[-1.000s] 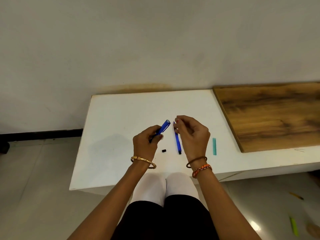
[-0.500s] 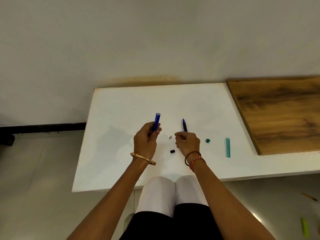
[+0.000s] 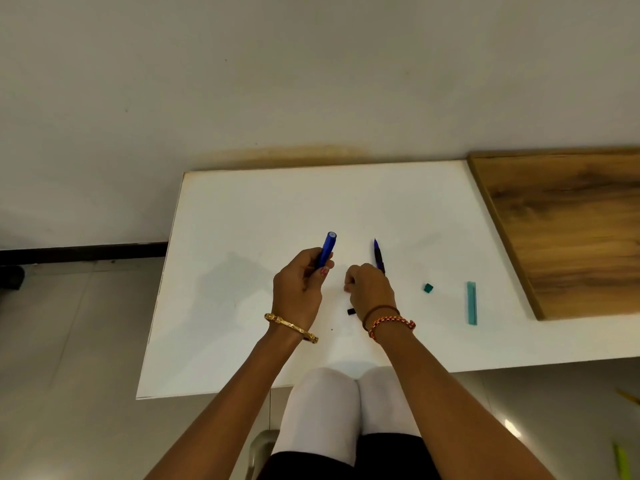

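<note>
Blue plastic pen barrel (image 3: pixel 326 252) up off the white tabletop (image 3: pixel 242 220), tilted with its round end pointing away toward the wall, and the left hand (image 3: pixel 298 289) grips its lower part, fingers and thumb curled round it. Just to the right, well clear of the barrel, a slim blue pointed pen insert (image 3: pixel 378 256) sticks out from behind the right hand (image 3: pixel 370 292), tip aimed at the wall. That right hand sits low over the table with its fingers curled in tight; whether they pinch the insert or something smaller, I cannot tell, because the knuckles hide it. A tiny black plastic piece (image 3: pixel 351 311) lies on the table just beside the right wrist. Further right, a small teal cube-like cap (image 3: pixel 428 288) rests alone, and beyond it a long teal plastic strip (image 3: pixel 471 303) lies nearly parallel to the table's side edge. A brown wood-grain board (image 3: pixel 571 230) covers the far right end of the tabletop. A gold bangle (image 3: pixel 291 328) rings the left wrist, an orange braided band (image 3: pixel 391 322) the right. White-clad knees (image 3: pixel 322 410) tuck under the near edge.
</note>
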